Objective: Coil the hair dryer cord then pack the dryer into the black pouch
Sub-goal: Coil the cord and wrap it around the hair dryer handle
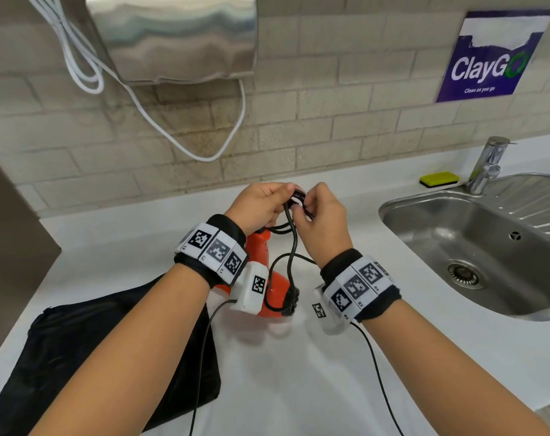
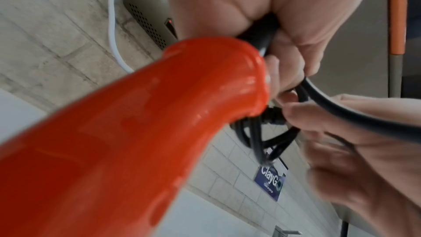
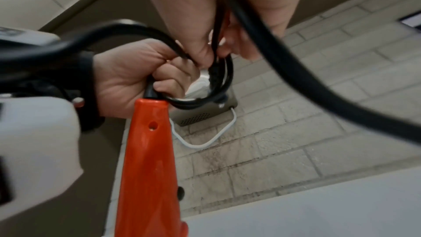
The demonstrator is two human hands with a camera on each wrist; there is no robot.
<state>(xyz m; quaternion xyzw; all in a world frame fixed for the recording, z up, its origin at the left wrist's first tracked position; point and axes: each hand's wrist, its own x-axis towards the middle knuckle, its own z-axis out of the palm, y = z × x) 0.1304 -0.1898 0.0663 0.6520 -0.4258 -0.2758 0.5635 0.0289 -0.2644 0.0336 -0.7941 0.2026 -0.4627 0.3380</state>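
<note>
**Mia:** Where is the hair dryer [image 1: 275, 289]?

**Ben:** It's the orange one, in the middle of the white counter [image 1: 393, 357]. Its fat end looks to be resting down there, and its handle points up toward the hands.

**Mia:** What are the hands doing?

**Ben:** The left hand [image 1: 261, 206] has its fingers curled tight round a bunch of loops of the black cord [image 1: 291, 247], right at the top of the handle. I think it holds there so the loops can't slip apart. The right hand [image 1: 322, 220] pinches the next bit of cord and brings it close to the bunch — the two hands nearly touch.

**Mia:** Is the cord all wound up?

**Ben:** Not yet. One long loose loop hangs down beside the dryer, so I'd say there is more to wind.

**Mia:** And the bag?

**Ben:** The black pouch [image 1: 116, 366] lies flat on the near left of the counter, partly under the left arm. It's close by — handy for later. The sink [image 1: 456, 247] is off to the right.
</note>
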